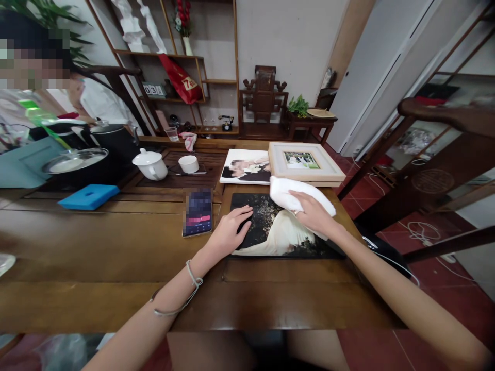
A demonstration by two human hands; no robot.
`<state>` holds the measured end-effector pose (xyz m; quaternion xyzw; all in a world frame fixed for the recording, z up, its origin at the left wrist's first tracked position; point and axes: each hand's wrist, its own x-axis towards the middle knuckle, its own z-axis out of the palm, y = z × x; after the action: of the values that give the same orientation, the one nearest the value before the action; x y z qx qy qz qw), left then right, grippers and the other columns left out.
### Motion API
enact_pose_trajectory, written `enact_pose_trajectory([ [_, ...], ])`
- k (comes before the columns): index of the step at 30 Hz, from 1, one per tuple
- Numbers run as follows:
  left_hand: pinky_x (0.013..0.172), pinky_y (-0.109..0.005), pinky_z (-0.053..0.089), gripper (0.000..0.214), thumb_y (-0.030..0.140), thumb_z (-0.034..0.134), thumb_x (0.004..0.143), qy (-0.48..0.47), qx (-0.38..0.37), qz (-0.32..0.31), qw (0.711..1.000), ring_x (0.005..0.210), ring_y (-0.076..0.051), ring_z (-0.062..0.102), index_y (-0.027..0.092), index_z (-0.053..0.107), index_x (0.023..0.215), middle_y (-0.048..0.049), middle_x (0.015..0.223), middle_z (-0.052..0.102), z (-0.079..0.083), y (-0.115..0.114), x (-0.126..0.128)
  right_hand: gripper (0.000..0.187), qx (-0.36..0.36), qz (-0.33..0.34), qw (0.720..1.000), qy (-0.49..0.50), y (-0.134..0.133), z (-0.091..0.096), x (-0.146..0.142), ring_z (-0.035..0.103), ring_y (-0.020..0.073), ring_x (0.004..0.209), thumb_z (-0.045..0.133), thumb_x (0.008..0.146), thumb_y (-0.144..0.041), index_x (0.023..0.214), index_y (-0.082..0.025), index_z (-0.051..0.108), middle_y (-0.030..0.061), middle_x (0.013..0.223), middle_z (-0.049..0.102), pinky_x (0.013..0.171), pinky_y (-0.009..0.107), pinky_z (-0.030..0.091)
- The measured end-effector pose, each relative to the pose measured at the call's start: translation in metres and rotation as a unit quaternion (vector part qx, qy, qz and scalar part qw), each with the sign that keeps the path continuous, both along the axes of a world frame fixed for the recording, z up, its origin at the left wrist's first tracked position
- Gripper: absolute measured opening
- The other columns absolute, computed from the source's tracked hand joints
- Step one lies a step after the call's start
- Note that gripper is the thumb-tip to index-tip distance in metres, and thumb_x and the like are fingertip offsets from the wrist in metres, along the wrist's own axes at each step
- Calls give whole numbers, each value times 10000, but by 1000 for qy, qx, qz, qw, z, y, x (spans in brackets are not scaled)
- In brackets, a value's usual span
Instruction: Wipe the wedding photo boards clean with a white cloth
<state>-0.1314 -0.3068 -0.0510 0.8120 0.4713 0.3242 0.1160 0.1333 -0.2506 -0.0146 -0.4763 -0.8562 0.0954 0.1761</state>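
Note:
A dark photo panel [288,237] with a white gown printed on it lies flat on the wooden table [127,263]. My left hand [232,231] rests on the panel's left edge, its fingers stretched out and holding nothing. With my right hand [311,212] I grip a folded white cloth [284,191], which lies over the panel's upper right part. The cloth hides that corner of the picture. Just behind the panel are a pale-edged photo print [247,167] and a white framed photo [328,165]. A phone [198,212] with a lit screen lies left of my left hand.
To the left are a blue sponge-like block [88,197], a lidded white teapot [150,164], a white cup [188,164], a glass-lidded pan [77,161] and a black pot [112,141]. Another person [100,98] sits at the far left. A dark wooden chair [433,175] stands close on the right.

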Motion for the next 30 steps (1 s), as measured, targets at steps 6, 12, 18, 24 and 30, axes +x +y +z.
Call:
enact_pose_trajectory([
  [6,1066,-472,455,316,236,515,910,-34,-19,0,999,1208,-262,595,143,678,1163,-121,1261,656,5,2,-1,617,79,-63,980,-172,-41,-1,-47,406,441,1301,524,736,-132,1333,19,489,286,1382,492,1014,601,356],
  [12,1039,-464,484,331,159,503,878,-49,-27,-22,998,1185,-261,614,195,702,1141,-88,1258,662,5,5,-7,572,160,67,952,-252,-128,-5,-118,504,447,1214,529,766,-160,1273,105,525,333,1288,551,974,534,410],
  [18,1037,-458,485,339,144,483,891,-42,-28,-27,998,1209,-266,595,191,695,1151,-99,1283,645,6,4,-6,609,83,161,969,-170,-129,9,-94,538,392,1183,567,725,-261,1248,51,562,297,1280,575,952,479,454],
  [24,1075,-475,447,336,193,458,925,-23,-11,-6,1000,1226,-264,582,132,674,1175,-130,1285,639,2,3,-3,679,61,54,992,-97,-38,2,-6,443,310,1318,501,661,-136,1334,-52,520,191,1420,496,1101,485,330],
  [30,1080,-459,447,335,197,454,929,-18,-2,-7,1000,1229,-251,580,144,670,1179,-116,1288,639,-2,5,-4,692,69,-22,993,-93,-18,-10,19,363,316,1376,468,676,-116,1360,-13,487,211,1448,452,1134,518,257],
])
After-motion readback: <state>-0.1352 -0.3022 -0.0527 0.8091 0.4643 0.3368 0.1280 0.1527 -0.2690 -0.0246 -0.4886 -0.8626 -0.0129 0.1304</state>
